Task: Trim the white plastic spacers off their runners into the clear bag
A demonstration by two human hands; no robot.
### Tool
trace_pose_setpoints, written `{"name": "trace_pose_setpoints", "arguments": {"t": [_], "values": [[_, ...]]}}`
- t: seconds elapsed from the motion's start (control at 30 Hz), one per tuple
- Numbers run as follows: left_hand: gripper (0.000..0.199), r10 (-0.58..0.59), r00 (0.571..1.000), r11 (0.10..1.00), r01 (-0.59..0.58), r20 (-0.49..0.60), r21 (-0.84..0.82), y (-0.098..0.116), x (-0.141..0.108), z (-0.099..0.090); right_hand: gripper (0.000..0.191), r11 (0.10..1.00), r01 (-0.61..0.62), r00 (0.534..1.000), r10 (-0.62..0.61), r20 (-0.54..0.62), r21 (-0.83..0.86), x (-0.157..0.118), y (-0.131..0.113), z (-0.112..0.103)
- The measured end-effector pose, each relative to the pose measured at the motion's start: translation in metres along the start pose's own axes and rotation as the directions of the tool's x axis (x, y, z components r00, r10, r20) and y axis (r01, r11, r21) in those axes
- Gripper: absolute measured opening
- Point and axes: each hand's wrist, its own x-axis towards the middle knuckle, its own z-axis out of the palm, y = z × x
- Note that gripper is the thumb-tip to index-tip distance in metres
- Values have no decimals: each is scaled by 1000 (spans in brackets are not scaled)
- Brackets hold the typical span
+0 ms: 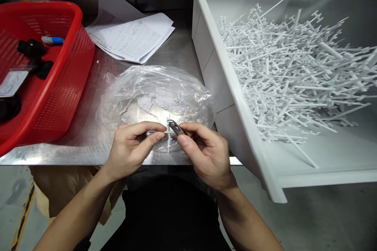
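My left hand (134, 145) pinches a thin white plastic sprue (169, 141) between thumb and fingertips. The sprue has a long stem and short cross branches. In my right hand (206, 151) is a small metal nail clipper (176, 127), held between thumb and index finger. Its tip meets the sprue near the cross point; whether the jaws are closed on it I cannot tell. Both hands are above a clear plastic bag (153, 82) spread on the metal table (79, 151). Small white pieces (167, 104) show in the bag, partly blurred by the plastic.
At the right a large white bin (235, 86) holds a heap of white sprues (288, 70), its wall close to my right hand. A red perforated basket (67, 78) with black parts and a blue-labelled item stands at the left. Printed papers (132, 37) lie behind the bag.
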Motion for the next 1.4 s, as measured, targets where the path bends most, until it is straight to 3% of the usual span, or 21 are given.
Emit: {"name": "trace_pose_setpoints", "arguments": {"t": [0.2,0.5,0.8,1.07,1.4], "values": [[5,3,1000,1000,-3,8,7,0,1,1,10,1000,-1,999,2,-38,2,-2,0,2],[10,45,998,998,-46,44,38,-1,2,4,11,1000,-30,1000,30,2,-5,0,-1,-1],[11,-4,1000,998,4,4,66,2,2,4,18,978,-197,980,196,18,68,9,-9,1],[8,-88,995,986,82,-37,-142,1,0,-2,11,980,-165,981,174,-80,109,4,-3,3],[10,-44,999,996,43,-13,-84,0,-1,-1,12,989,-125,988,131,-82,80,3,-2,5]]}}
